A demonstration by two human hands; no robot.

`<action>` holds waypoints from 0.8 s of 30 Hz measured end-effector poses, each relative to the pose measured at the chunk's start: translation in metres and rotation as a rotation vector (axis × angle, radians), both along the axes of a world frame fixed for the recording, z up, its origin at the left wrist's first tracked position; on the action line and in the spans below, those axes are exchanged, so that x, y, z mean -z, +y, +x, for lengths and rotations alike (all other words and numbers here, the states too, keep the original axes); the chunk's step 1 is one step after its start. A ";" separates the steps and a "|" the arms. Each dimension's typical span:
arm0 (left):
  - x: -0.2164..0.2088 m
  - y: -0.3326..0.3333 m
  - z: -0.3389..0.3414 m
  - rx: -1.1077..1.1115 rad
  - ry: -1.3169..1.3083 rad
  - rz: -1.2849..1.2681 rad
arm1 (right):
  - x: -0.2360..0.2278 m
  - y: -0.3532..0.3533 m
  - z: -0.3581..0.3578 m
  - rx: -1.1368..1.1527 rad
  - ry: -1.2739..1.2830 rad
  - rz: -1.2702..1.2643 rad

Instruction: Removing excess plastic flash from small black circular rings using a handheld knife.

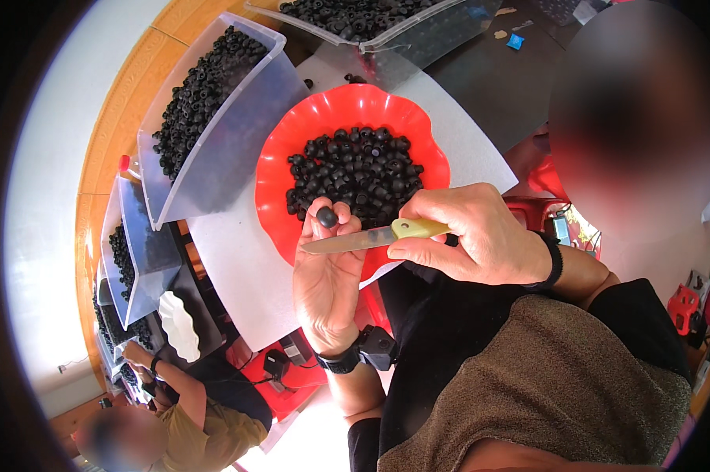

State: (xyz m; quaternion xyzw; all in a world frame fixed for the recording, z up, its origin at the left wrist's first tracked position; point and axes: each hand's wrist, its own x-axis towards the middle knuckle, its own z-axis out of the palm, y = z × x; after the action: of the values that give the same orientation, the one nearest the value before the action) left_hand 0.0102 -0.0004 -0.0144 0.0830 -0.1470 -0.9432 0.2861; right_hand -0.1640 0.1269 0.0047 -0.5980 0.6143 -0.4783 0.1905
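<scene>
A small, rounded, smooth black piece (327, 217) is held up in the fingers of the left hand (326, 287), near the middle of the scene. A dark, flat worktop (481, 98) extends to the far right. A large, white, straight-edged sheet (233, 291) spreads beneath the middle of the scene. To the far left is a tall, translucent plastic bin (225, 161) with many black pieces; another wide, clear plastic bin (437, 38) of them sits at the far edge. Right of the tall bin is a round, red bowl with a scalloped rim (275, 177), a heap of black pieces (359, 173) inside. At its near side, the right hand (485, 244) is clamped on the yellowish handle of a slim metal-bladed knife (380, 236). The blade points left, across the left hand's fingers; whether it touches the held piece, I cannot tell.
</scene>
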 end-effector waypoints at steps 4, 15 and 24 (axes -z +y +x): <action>0.000 0.003 0.000 -0.073 -0.094 -0.038 | -0.001 -0.002 0.001 0.041 0.071 -0.027; -0.005 0.007 -0.003 -0.093 -0.122 -0.070 | -0.002 -0.003 0.000 0.127 0.122 -0.067; -0.005 0.010 -0.006 -0.144 -0.197 -0.146 | -0.002 -0.002 -0.001 0.143 0.144 -0.095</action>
State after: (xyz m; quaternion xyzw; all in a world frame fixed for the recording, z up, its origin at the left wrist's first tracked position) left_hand 0.0042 0.0097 -0.0097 0.1645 -0.2362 -0.8943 0.3427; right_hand -0.1646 0.1250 0.0064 -0.5936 0.6442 -0.4751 0.0830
